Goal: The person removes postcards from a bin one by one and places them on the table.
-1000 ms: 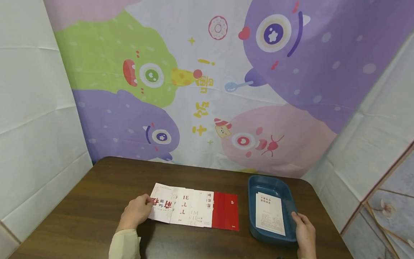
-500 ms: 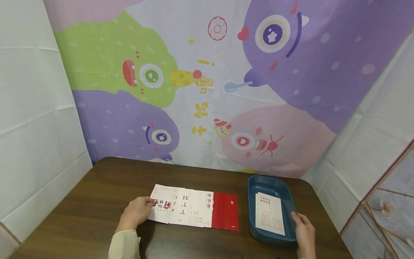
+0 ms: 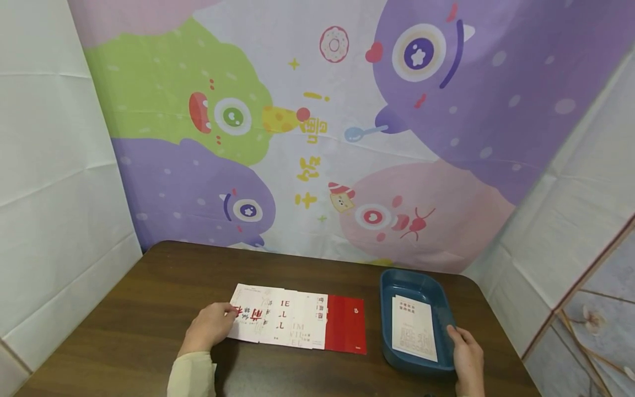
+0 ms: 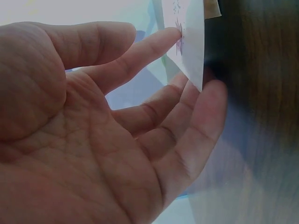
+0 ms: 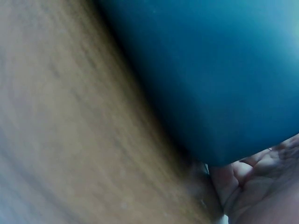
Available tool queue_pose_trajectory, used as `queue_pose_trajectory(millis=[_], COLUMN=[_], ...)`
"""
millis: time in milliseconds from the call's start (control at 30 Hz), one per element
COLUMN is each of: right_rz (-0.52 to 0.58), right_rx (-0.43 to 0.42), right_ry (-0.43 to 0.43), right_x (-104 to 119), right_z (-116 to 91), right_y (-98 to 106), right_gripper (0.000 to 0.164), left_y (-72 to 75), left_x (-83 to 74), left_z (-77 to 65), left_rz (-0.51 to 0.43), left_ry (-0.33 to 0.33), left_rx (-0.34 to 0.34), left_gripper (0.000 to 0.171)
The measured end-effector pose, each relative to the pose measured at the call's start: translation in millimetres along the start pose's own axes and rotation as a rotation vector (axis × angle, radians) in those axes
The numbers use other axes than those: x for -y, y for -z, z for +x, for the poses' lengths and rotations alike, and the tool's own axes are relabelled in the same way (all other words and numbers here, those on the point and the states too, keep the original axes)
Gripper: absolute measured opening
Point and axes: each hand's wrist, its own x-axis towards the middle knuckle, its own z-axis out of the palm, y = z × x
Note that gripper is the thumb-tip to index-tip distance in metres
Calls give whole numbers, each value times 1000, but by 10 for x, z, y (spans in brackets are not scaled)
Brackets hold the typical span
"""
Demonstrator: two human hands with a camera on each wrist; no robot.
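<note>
Several overlapping paper cards (image 3: 297,318) lie in a row on the brown table, white with printed characters. A red card (image 3: 345,323) forms the right end of the row. My left hand (image 3: 208,326) rests at the row's left end; in the left wrist view its index finger (image 4: 161,41) touches the face of the leftmost white card (image 4: 190,51), and the other fingers are around its edge. To the right stands a deep blue tray (image 3: 419,279) with a white printed card (image 3: 414,329) inside. My right hand (image 3: 467,358) holds the tray's right side, thumb at the rim.
The dark brown wooden table (image 3: 114,325) has rounded back corners. Behind it hangs a cloth backdrop (image 3: 307,231) with cartoon monsters. White cloth (image 3: 59,182) covers the left side, and a flower-patterned panel (image 3: 590,320) stands at the right.
The cards' left end and my left hand have shifted down slightly in the head view. My right hand, the tray and the card in it have stayed in place.
</note>
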Motion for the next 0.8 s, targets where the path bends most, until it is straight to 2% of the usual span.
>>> queue_pose_trajectory(millis=[600,800], right_rz=[-11,-20], right_rx=[-1,12], right_ry=[-9,-3], right_x=[2,9], right_z=[6,4], right_y=[-4,12], right_gripper=[76,77], left_y=[28,18], left_x=[-6,7], left_z=[-3,-15], left_rz=[13,28], left_ry=[-28,-54], left_rx=[21,6], left_gripper=[31,27])
